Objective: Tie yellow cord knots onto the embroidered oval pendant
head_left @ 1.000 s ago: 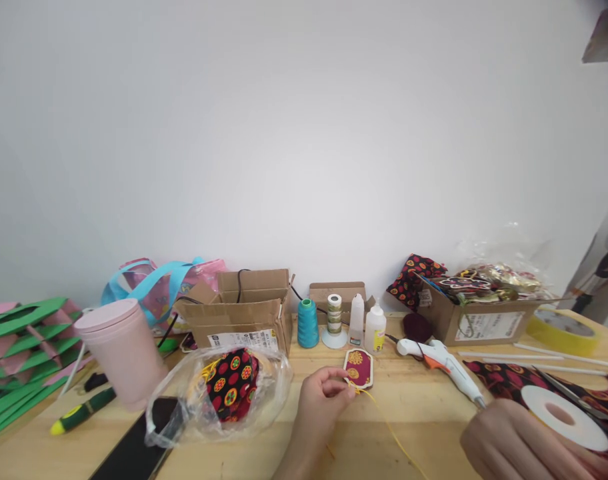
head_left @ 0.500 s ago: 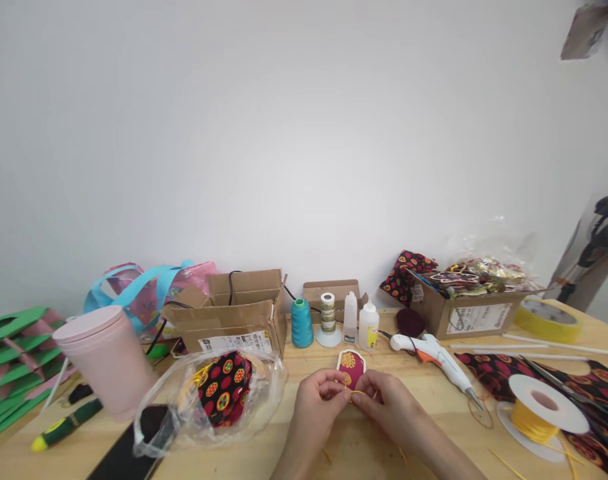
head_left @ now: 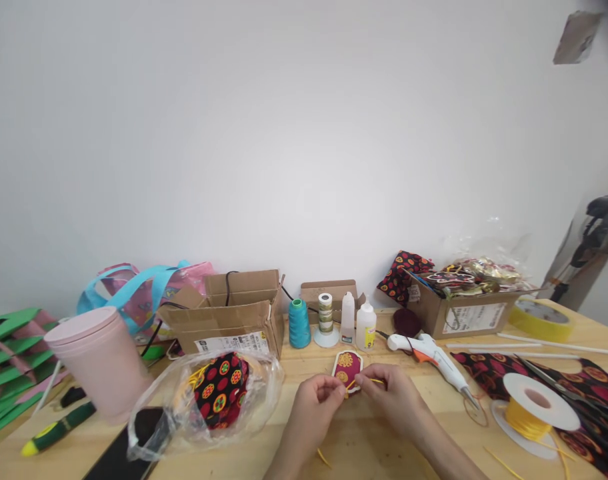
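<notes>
A small red fabric piece with gold pattern and white edge (head_left: pixel 347 366) lies on the wooden table (head_left: pixel 364 440) in front of me. My left hand (head_left: pixel 315 404) pinches its lower edge together with a thin yellow cord (head_left: pixel 375 381). My right hand (head_left: pixel 393 400) pinches the same cord just right of the piece. Both hands sit close together, fingers closed.
A white glue gun (head_left: pixel 431 357), a spool of yellow cord (head_left: pixel 534 413), patterned cloth (head_left: pixel 549 377) and yellow tape (head_left: pixel 540 318) lie right. Thread spools (head_left: pixel 299 323), glue bottles (head_left: pixel 366 326) and cardboard boxes (head_left: pixel 234 313) stand behind. A plastic bag of fabric (head_left: pixel 209 400), a pink cup (head_left: pixel 97 360) and a phone (head_left: pixel 119 457) lie left.
My right hand left the yellow cord spool at the right and came to the fabric piece beside my left hand. The view shifted a little to the right.
</notes>
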`<state>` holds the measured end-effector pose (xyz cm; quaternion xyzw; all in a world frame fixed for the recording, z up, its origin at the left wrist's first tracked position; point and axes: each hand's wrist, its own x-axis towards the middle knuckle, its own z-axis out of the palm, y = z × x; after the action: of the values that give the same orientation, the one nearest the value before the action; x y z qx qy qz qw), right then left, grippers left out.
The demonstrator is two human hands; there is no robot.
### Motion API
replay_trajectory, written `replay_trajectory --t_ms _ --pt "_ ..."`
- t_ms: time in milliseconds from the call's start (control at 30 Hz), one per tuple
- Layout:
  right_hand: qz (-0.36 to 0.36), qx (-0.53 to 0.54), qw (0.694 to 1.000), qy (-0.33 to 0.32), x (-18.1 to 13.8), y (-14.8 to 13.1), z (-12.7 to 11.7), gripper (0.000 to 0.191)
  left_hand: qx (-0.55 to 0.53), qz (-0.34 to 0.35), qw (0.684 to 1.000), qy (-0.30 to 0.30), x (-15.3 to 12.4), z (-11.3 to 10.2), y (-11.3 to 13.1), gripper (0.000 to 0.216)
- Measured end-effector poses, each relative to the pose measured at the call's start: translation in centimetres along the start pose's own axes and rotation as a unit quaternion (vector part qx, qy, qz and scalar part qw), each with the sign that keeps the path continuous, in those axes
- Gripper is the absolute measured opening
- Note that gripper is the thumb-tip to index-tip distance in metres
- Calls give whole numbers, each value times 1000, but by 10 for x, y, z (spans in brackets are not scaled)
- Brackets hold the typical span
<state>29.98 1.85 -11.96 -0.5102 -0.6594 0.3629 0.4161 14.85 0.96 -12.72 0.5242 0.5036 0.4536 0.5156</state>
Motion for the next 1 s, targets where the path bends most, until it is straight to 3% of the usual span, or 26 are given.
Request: replay_trajectory --t_ms 200,367,500,700,833,1000 --pt "-16 15 999 48 2 -9 -2 28 -29 -51 998 1 2 2 -1 14" --pt "-49 38 995 75 0 -15 -2 29 -28 -97 995 -12 -4 4 12 19" --pt "-35 78 993 82 1 -14 -2 29 -52 -129 990 -23 -7 6 21 26" --pt "38 120 991 48 0 -18 -3 28 -92 -124 987 -54 -6 4 19 29" --pt "35 157 987 -9 -3 -22 0 21 -116 -132 983 -44 -5 3 17 33" --pt "24 77 997 -18 -4 -13 4 17 -135 -117 983 -46 -4 4 10 28"
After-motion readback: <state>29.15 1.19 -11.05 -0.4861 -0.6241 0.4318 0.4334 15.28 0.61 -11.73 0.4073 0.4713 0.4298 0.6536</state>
